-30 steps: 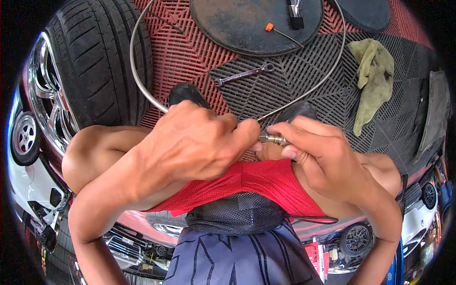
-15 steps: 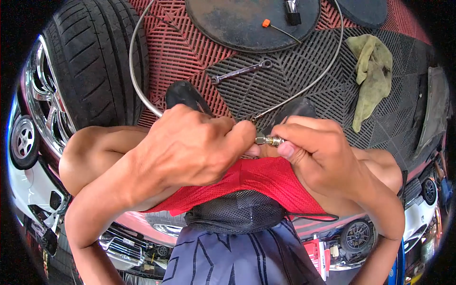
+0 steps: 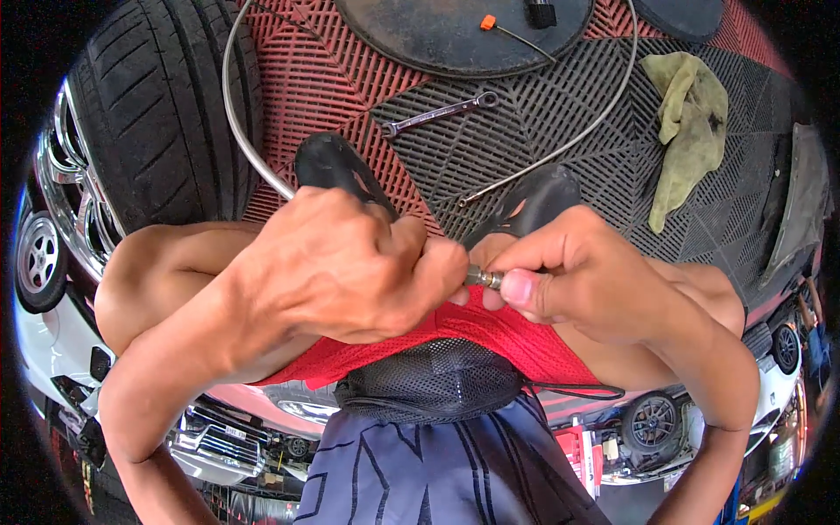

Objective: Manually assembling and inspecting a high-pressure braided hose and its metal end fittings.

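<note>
Roughly, from largest to smallest:
Floor (image 3: 560, 131): red and grey plastic grid tiles, carrying everything below.
Tyre (image 3: 166, 114): on a chromed wheel at the left edge, standing on the red tiles.
Round dark tray (image 3: 437, 35): at the top edge; an orange-tipped pin (image 3: 516, 35) and a small black block (image 3: 541, 12) lie in it, nothing more can be made out.
Rag (image 3: 691, 122): greenish, crumpled on the grey tiles at right.
Cable (image 3: 604, 114): thin steel, looping from the tyre side around the top and back down toward the shoes.
Left hand (image 3: 341, 267): closed into a fist, fingertips pressed to the near end of the fitting.
Right hand (image 3: 569, 280): thumb and forefinger pinched on the other end of the fitting, remaining fingers curled.
Spanner (image 3: 437, 114): silver, lying loose on the tiles, well apart from both hands.
Fitting (image 3: 483, 278): small metal piece, held between the two hands above the red shirt.
</note>
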The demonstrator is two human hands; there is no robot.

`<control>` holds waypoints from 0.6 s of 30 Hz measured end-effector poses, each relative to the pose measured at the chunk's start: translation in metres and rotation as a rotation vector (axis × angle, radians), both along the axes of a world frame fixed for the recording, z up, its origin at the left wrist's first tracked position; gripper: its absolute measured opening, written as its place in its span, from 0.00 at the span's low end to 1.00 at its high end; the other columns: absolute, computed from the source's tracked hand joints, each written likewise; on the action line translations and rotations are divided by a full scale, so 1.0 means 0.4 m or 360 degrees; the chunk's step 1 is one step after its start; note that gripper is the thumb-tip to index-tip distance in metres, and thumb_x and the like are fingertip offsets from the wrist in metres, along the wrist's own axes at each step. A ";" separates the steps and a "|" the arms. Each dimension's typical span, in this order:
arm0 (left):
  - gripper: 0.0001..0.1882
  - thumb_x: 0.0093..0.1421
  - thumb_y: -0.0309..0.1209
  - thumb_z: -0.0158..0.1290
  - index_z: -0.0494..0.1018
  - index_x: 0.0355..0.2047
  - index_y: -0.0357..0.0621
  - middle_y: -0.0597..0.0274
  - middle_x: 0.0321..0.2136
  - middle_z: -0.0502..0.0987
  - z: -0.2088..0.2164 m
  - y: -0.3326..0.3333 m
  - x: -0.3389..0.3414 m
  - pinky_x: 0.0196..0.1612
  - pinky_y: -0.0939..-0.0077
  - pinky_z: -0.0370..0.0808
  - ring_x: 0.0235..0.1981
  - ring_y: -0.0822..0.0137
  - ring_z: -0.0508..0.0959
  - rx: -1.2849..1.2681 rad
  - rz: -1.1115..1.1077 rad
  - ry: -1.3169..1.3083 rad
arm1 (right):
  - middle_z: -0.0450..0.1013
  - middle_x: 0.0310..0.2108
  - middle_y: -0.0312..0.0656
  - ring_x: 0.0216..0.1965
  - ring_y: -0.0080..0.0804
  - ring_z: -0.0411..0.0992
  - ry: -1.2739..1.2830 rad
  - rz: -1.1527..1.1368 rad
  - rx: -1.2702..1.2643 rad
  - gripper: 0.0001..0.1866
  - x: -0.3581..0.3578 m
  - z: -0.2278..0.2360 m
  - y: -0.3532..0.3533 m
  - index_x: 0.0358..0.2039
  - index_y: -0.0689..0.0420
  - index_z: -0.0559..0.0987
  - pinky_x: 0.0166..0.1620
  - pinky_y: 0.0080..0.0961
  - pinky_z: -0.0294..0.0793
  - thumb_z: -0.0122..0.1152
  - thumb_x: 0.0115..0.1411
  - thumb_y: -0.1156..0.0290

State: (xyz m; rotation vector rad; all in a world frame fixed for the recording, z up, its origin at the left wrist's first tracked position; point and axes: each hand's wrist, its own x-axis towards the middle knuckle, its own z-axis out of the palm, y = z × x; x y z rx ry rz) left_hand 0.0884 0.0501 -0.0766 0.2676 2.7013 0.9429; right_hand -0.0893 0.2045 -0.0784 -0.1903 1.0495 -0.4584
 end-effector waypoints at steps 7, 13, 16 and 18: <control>0.13 0.49 0.36 0.56 0.65 0.20 0.44 0.64 0.12 0.63 -0.024 0.012 0.002 0.09 0.70 0.64 0.10 0.67 0.71 0.0053 -0.0011 0.0059 | 0.64 0.13 0.33 0.19 0.19 0.59 0.0000 -0.0019 -0.0069 0.12 0.001 -0.013 0.011 0.21 0.67 0.76 0.24 0.27 0.61 0.55 0.58 0.72; 0.16 0.53 0.40 0.58 0.64 0.22 0.45 0.64 0.13 0.62 -0.009 0.005 0.005 0.11 0.72 0.64 0.12 0.66 0.70 -0.0030 -0.0039 0.0006 | 0.69 0.26 0.35 0.27 0.16 0.60 0.0108 0.0154 -0.0080 0.09 0.001 0.008 -0.010 0.33 0.74 0.78 0.29 0.16 0.60 0.54 0.61 0.79; 0.16 0.52 0.41 0.58 0.64 0.22 0.45 0.64 0.13 0.62 -0.013 0.007 0.008 0.11 0.71 0.64 0.12 0.66 0.70 -0.0033 -0.0034 0.0003 | 0.69 0.28 0.34 0.28 0.16 0.59 0.0169 0.0156 -0.0073 0.08 0.008 0.017 -0.014 0.32 0.74 0.77 0.31 0.16 0.61 0.53 0.61 0.81; 0.16 0.52 0.41 0.58 0.64 0.23 0.45 0.65 0.13 0.62 -0.013 0.008 0.005 0.11 0.71 0.64 0.12 0.67 0.70 -0.0036 -0.0046 -0.0001 | 0.66 0.22 0.46 0.23 0.33 0.60 0.0283 0.0076 -0.0221 0.07 0.023 0.007 0.000 0.26 0.70 0.75 0.28 0.29 0.61 0.55 0.57 0.79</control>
